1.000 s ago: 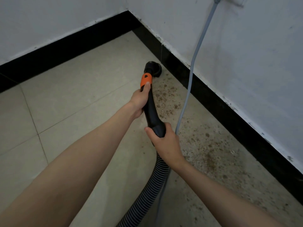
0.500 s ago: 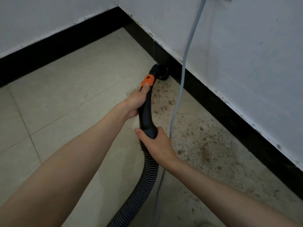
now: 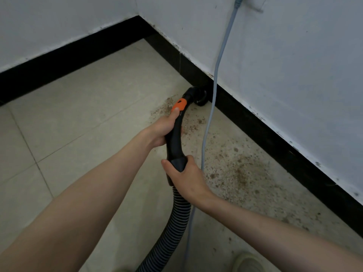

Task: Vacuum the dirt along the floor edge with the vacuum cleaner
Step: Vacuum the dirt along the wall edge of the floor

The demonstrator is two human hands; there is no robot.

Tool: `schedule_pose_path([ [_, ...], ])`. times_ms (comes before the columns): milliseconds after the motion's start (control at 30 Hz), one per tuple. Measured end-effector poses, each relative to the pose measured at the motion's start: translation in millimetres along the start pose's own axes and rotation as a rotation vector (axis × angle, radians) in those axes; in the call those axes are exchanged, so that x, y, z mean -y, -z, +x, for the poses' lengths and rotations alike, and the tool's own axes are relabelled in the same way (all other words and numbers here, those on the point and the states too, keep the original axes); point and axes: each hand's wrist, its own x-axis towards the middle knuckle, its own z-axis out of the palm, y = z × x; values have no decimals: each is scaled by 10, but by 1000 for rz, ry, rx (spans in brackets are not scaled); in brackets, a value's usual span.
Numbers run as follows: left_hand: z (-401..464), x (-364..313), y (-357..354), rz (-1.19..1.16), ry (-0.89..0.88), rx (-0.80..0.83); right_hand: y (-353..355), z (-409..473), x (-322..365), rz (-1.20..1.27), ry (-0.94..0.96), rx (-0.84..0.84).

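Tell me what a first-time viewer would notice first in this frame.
Two bare arms reach in from below: the left hand grips the black vacuum wand just under its orange switch, and the right hand holds it where the ribbed hose joins. The nozzle sits against the black baseboard, with brown dirt scattered on the tiles beside a hanging grey cord.

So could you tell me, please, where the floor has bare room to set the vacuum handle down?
The pale tiled floor left of the left hand, out to the black skirting board, is bare. Right of the right hand it is crowded: brown dirt, the hanging grey cable and the black nozzle against the skirting.
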Motion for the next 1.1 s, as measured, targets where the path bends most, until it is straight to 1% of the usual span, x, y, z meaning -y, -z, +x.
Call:
schedule_pose_path([
  [67, 21, -7, 52, -16, -46, -52, -3, 62, 34, -9, 20, 20],
  [233, 96, -59, 275, -50, -161, -242, -80, 306, 138, -87, 86, 65],
  [333, 147, -120, 390, -60, -198, -296, -123, 433, 207, -74, 109, 99],
  [433, 179, -124, 455, -61, -179, -321, -155, 491, 242, -49, 103, 137],
  [567, 183, -101, 465, -51, -109, -302, -160, 482, 225, -33, 84, 151],
  [767, 109, -44, 304, 20, -61, -218, -172, 278, 91, 38, 62, 108],
  [900, 14, 51, 216, 26, -38, -180, -178, 124, 6, 33, 53, 87],
  [1100, -82, 101, 180, -6, 14, -125, -185, -23, -61, 66, 64, 98],
])
